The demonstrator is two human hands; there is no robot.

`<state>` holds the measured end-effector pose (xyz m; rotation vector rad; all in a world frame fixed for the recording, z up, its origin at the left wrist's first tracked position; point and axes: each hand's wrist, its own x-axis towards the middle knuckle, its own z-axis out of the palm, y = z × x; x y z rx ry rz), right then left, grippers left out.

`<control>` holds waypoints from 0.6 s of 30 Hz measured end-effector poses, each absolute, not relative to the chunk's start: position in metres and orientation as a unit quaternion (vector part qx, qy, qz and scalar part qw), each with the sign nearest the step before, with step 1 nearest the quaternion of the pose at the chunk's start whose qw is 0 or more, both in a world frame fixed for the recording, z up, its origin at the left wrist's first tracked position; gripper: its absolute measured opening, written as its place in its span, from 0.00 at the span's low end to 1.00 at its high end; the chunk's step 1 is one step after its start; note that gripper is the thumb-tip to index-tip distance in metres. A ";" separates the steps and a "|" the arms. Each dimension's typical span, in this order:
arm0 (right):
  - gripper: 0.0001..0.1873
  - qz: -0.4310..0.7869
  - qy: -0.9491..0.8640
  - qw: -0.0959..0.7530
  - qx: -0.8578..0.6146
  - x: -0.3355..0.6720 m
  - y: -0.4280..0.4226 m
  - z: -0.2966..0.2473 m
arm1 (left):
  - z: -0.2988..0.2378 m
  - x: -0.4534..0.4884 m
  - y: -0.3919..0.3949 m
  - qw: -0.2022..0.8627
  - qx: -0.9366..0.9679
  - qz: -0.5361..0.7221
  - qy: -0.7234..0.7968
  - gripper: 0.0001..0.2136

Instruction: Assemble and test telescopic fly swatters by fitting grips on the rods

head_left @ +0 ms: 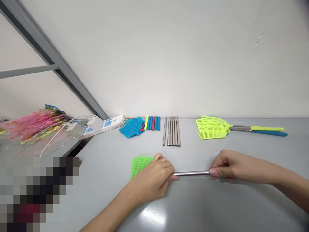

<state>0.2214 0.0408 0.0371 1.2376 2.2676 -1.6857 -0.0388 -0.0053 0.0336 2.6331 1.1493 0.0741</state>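
Note:
In the middle of the table, my left hand (155, 175) is closed around the neck of a green fly swatter head (140, 165), hiding the spot where a metal rod (191, 173) meets it. The rod runs to the right, where my right hand (223, 166) pinches its far end between thumb and fingers. That end is hidden by the fingers. Beyond my hands lie several loose metal rods (172, 131) in a row, several coloured handle grips (152, 123) and a small pile of blue and red swatter heads (132, 127).
Fly swatters with yellow heads (212, 128) and yellow and blue handles lie at the back right. A power strip (108, 123) with white plugs and a cable is at the back left. Pink items in plastic bags (36, 125) lie farther left. A wall (181, 58) borders the table.

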 end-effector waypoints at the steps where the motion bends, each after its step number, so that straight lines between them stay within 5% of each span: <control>1: 0.20 -0.544 0.735 0.029 0.403 0.221 0.041 0.036 | 0.033 -0.038 -0.006 0.139 0.906 0.024 0.398 0.11; 18: 0.17 -0.651 0.629 0.041 0.422 0.225 0.033 0.028 | 0.025 -0.025 -0.018 0.107 0.906 0.059 0.405 0.11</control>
